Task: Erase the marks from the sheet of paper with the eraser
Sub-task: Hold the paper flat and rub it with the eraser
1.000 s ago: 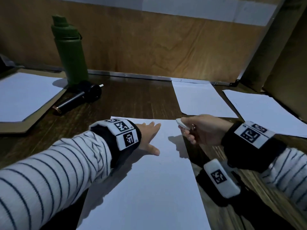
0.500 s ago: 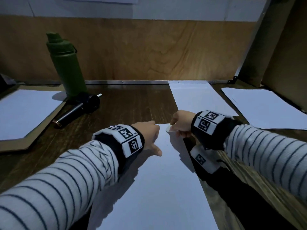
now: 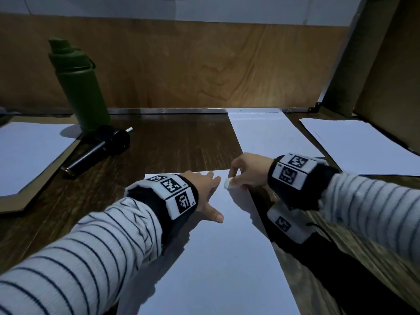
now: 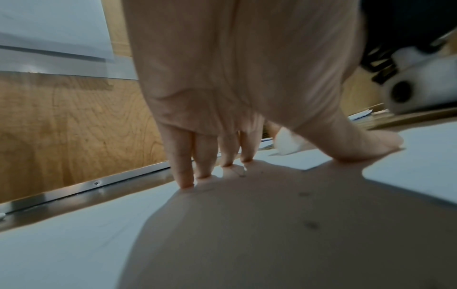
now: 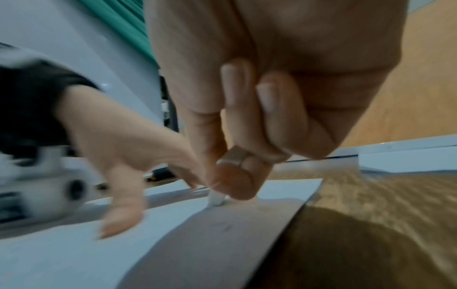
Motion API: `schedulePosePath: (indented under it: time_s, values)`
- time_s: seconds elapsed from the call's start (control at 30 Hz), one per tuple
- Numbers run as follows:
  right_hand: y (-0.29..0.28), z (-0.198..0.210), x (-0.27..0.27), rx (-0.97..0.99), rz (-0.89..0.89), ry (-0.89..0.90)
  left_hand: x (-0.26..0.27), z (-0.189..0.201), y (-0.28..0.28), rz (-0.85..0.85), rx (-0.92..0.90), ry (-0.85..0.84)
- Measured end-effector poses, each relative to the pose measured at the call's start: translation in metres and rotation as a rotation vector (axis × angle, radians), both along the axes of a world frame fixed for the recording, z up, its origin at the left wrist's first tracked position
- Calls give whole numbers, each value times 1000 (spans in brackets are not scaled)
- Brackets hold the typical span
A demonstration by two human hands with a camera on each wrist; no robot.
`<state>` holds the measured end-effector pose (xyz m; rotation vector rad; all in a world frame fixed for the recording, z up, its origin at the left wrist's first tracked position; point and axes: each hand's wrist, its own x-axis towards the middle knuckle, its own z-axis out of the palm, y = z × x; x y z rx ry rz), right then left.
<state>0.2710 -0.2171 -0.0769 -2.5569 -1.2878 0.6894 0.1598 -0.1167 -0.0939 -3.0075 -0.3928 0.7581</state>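
Near top edge of sheet of paper (image 3: 218,264), toward its 1 o'clock corner: white eraser (image 3: 228,183) tip down, touching the sheet. Pinched between thumb and curled fingers of right hand (image 3: 248,171); ring visible on one finger in right wrist view. Only the eraser's lower end shows below the fingertips (image 5: 237,187).

Left hand (image 3: 204,192) at 9 o'clock of the eraser, just beside it, not touching it. Flat on the sheet, fingers straight and spread, thumb out toward 5 o'clock, pressing paper down; holding nothing. Fingertips (image 4: 185,176) land at the sheet's top edge in left wrist view.

Faint small dark specks on the sheet at 6 o'clock of the eraser; too small to read as marks with certainty.

Sheet lies flat on dark wood table (image 3: 177,144), long axis running 12 to 6.

Further out: second white sheet (image 3: 268,135) at 12 o'clock of right hand, third sheet (image 3: 354,146) at 2 o'clock. Green bottle (image 3: 79,87) upright at 10 o'clock, black cylindrical tool (image 3: 100,148) lying at its base. Paper on a board (image 3: 25,151) at 9 o'clock, well apart. Wooden back panel (image 3: 204,64) behind everything.
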Motion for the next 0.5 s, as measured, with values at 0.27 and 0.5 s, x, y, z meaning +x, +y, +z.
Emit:
schedulePosePath:
  time_s: [0.27, 0.5]
  values:
    - [4, 0, 2, 55, -66, -29, -1, 0, 0, -22, 0, -10]
    - [-2, -3, -20, -28, 67, 16, -1, 1, -2, -41, 5, -19]
